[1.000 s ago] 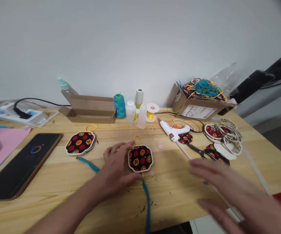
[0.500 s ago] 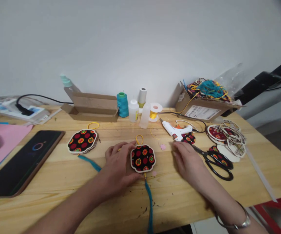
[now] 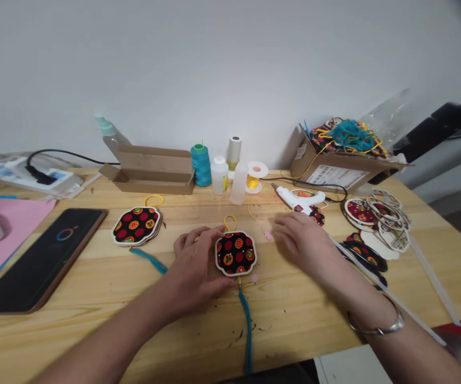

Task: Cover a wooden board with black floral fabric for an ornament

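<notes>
My left hand (image 3: 196, 261) holds a scalloped ornament (image 3: 235, 254) on the table, fingers at its left side and thumb at its lower edge. Black fabric with red and yellow flowers fills its pale rim; a yellow loop tops it and a teal tassel (image 3: 245, 320) hangs below. My right hand (image 3: 300, 240) is to the right, slightly blurred, fingers curled near a pink scrap (image 3: 268, 234). A long whitish glue stick (image 3: 394, 298) runs out from beneath that hand, across the scissors (image 3: 381, 280); its gripped end is hidden. Beyond the hand lies a white glue gun (image 3: 300, 201).
Similar ornaments are stacked (image 3: 136, 226) at left, beside a phone (image 3: 42, 261). Behind stand an open cardboard box (image 3: 152, 184), teal thread (image 3: 202, 166), bottles and a yellow spool (image 3: 253, 181). Wooden frames (image 3: 390, 218) and a filled carton (image 3: 334, 173) are at right; another glue stick (image 3: 434, 280) lies there.
My right hand has moved slightly up and left, and a glue stick now shows beneath it over the scissors. My left hand keeps its hold on the ornament. The view has shifted slightly.
</notes>
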Action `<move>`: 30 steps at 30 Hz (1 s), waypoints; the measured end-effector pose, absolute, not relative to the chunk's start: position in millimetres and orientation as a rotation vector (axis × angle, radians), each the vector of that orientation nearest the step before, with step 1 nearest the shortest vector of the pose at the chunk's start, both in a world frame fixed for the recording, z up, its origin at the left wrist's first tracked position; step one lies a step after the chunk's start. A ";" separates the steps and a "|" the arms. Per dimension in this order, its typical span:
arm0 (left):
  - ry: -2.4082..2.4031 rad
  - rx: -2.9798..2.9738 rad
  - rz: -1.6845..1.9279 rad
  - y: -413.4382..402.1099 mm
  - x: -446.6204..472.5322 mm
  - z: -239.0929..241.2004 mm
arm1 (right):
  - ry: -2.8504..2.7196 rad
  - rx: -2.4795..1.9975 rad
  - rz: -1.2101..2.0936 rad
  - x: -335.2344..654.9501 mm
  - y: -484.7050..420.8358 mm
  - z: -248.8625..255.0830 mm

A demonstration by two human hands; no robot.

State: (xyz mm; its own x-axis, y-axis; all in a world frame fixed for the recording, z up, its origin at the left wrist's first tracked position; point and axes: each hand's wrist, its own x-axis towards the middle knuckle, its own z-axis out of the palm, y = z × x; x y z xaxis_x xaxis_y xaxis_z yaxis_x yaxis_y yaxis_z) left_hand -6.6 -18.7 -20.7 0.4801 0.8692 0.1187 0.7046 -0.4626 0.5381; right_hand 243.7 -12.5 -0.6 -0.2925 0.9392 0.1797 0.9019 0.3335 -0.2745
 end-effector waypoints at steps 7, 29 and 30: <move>1.358 2.175 0.680 -19.5 -8.9 -16.5 | -2.332 -1.723 0.312 227.8 -10.0 -1.5; 1.393 2.097 0.761 -18.8 -9.2 -17.4 | -2.564 -1.547 0.585 214.0 -86.2 13.8; 1.409 2.082 0.768 -18.3 -9.1 -17.4 | -2.579 -1.518 0.667 223.8 -92.9 21.5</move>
